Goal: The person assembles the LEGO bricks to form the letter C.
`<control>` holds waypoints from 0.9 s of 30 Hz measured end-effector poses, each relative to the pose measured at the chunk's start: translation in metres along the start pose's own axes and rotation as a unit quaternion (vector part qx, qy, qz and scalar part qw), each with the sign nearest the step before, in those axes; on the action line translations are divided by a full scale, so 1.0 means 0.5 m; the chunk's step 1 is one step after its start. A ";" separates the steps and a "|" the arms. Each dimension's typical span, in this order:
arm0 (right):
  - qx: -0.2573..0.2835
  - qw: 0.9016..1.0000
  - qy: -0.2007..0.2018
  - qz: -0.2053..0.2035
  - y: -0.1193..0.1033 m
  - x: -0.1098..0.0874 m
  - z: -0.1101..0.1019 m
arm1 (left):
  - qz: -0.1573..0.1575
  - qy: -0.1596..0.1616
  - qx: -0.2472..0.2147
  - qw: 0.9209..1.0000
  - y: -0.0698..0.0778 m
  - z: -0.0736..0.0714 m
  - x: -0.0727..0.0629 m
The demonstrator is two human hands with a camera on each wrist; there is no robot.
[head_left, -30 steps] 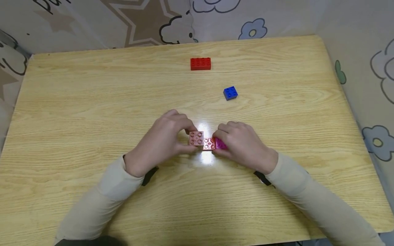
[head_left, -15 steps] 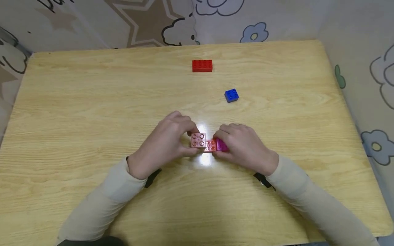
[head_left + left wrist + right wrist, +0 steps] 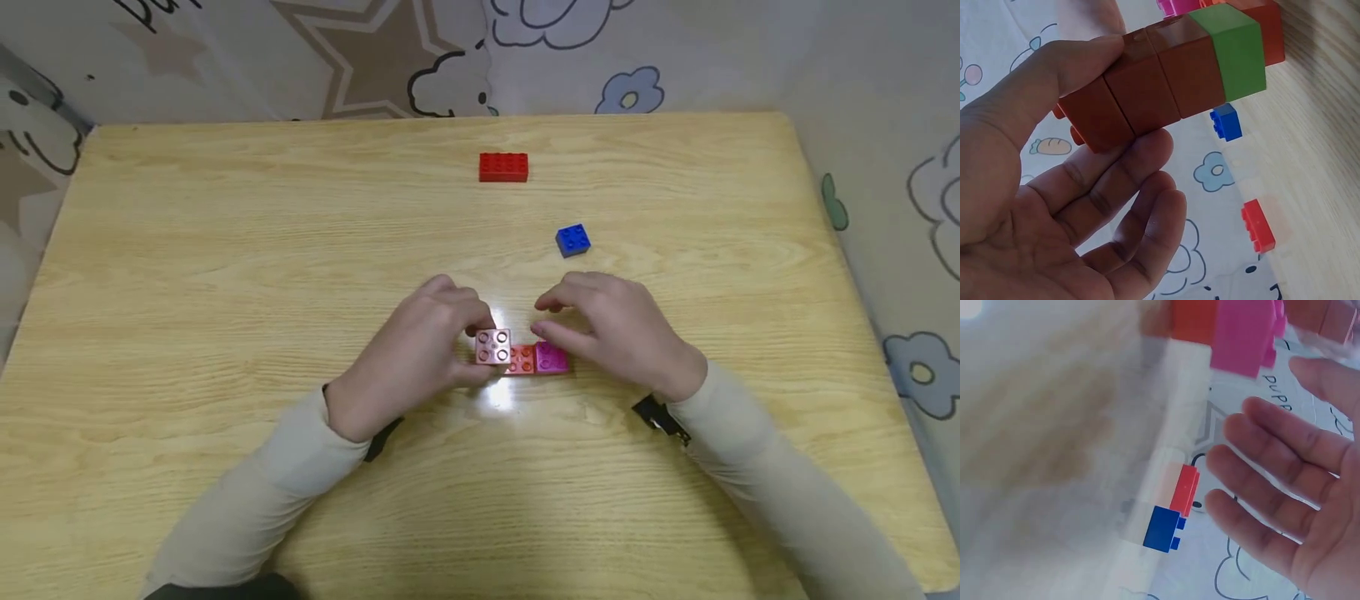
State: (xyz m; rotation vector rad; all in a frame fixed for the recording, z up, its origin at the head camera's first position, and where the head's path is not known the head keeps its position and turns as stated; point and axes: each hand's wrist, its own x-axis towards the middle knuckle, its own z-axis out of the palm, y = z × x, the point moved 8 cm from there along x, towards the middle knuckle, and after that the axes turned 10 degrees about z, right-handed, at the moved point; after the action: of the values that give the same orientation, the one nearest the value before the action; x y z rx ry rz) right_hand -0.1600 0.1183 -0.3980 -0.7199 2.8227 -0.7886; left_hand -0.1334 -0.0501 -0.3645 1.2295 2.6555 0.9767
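Observation:
My left hand grips a tower of building bricks between thumb and fingers. In the left wrist view the tower has brown bricks above a green brick, with an orange-red brick at its foot. To the tower's right, the orange-red base shows its studs, and a pink brick sits at the right end. My right hand hovers beside the pink brick, fingers apart and holding nothing. The right wrist view shows its spread fingers away from the pink brick.
A small blue brick lies on the wooden table beyond the right hand. Farther back is a longer red brick. Patterned walls stand along the table's back and sides.
The right hand has let go of the pink brick and moved up and to the right. The left hand keeps its grip on the tower. The head view has shifted slightly.

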 end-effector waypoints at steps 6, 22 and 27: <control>0.020 0.999 0.046 0.007 0.021 0.032 -0.033 | -0.005 -0.015 0.005 1.000 0.000 0.006 0.010; -0.024 0.998 0.058 0.007 0.044 0.177 -0.044 | -0.024 -0.015 0.014 1.000 -0.001 0.003 -0.006; -0.049 0.997 0.054 0.004 0.046 0.224 -0.052 | -0.022 -0.008 0.015 1.000 -0.001 0.003 -0.005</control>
State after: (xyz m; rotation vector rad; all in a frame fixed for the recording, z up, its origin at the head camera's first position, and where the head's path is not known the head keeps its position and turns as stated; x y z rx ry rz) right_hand -0.2741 0.0942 -0.3865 -0.7004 2.9767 -0.7125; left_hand -0.1317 -0.0511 -0.3664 1.1741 2.6812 0.9204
